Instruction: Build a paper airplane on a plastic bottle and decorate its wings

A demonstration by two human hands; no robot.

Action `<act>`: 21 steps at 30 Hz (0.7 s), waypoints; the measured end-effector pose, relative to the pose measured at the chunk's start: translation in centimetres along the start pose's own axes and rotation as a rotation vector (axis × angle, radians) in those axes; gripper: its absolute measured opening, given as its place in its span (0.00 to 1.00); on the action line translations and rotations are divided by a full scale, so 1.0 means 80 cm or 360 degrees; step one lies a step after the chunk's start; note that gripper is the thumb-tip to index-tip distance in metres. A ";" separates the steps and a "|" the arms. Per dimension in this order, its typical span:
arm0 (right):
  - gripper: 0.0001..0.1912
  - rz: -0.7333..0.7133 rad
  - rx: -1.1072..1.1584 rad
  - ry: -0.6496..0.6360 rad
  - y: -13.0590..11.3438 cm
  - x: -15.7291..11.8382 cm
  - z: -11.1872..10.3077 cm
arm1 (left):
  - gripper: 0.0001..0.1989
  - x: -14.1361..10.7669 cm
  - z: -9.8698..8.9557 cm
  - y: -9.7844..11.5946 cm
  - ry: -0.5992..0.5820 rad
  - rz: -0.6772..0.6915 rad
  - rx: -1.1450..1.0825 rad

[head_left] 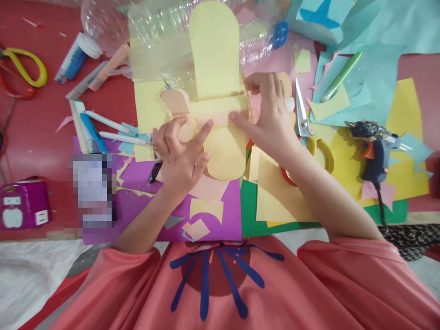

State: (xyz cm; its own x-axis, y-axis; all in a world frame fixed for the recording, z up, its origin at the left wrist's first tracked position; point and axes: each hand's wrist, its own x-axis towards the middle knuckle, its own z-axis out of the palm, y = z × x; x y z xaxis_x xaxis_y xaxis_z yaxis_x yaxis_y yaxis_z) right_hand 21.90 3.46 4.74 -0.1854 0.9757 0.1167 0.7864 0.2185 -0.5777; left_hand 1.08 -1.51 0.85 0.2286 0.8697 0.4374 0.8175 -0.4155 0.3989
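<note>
A pale yellow paper cutout [215, 50] with rounded ends lies in front of me, with a band folded across its middle. Along the band runs a peach paper strip [217, 120]. My left hand [182, 156] rests from the lower left, fingers spread, its index fingertip pressing on the strip. My right hand [273, 110] is at the band's right end, thumb on the strip and fingers curled at the paper's edge; what lies under those fingers is partly hidden. Beside my left hand are a peach paper piece [176, 101] and a round pale piece [185, 130].
Scissors [303, 114] lie open right of my right hand. Further right is a blue glue gun [376, 158] with a cord. Clear plastic bottles [254, 36] lie behind. Pens [113, 123], a blurred-out phone [92, 190], yellow-handled scissors [29, 68] and paper scraps lie to the left.
</note>
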 end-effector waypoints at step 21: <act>0.22 -0.0023 0.0002 -0.0078 0.006 0.003 0.001 | 0.29 0.002 -0.008 -0.002 -0.0205 -0.0102 0.0102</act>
State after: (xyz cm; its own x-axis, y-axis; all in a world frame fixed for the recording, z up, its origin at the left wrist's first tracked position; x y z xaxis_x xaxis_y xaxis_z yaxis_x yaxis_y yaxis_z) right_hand 22.18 3.79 4.44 -0.2253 0.9706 0.0849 0.7829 0.2323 -0.5772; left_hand 0.69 -1.49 1.34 0.2374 0.9226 0.3040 0.8636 -0.3437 0.3688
